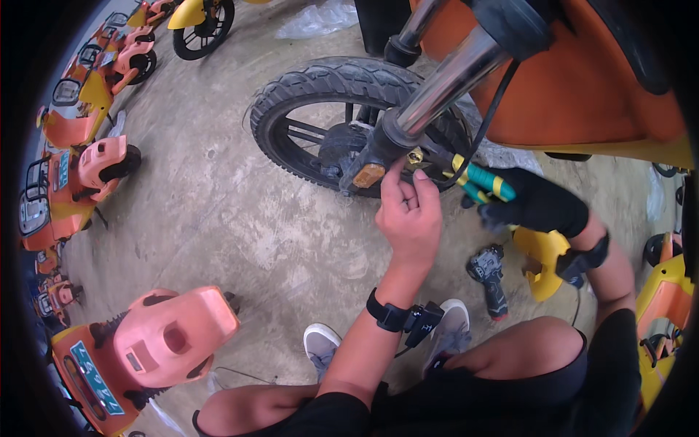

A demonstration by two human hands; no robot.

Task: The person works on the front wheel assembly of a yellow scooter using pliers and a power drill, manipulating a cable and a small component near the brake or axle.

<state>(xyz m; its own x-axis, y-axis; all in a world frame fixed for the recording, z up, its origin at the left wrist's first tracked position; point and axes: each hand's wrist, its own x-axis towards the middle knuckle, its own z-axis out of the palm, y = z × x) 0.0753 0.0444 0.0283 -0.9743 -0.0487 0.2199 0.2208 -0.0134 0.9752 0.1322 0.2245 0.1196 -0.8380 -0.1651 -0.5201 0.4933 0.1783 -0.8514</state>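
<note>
Before me stands the front wheel [287, 91] of an orange scooter, its fork leg [444, 87] slanting down to the hub. My left hand [409, 215] is bare and raised beside the lower fork, next to an amber reflector [368, 175]. Its index finger reaches up by a small brass-coloured piece [415, 156]; the thumb stands apart and the other fingers are curled. In a black glove, my right hand [535, 200] is closed round pliers [486, 180] with green and yellow handles. The jaws point at the brass-coloured piece, but whether they touch it cannot be made out.
A cordless drill [488, 280] lies on the concrete floor, beside a yellow panel [540, 266]. A black cable [495, 113] hangs down near the fork. An orange scooter [156, 342] stands at the lower left, with several more along the left edge. Clear plastic [317, 20] lies behind.
</note>
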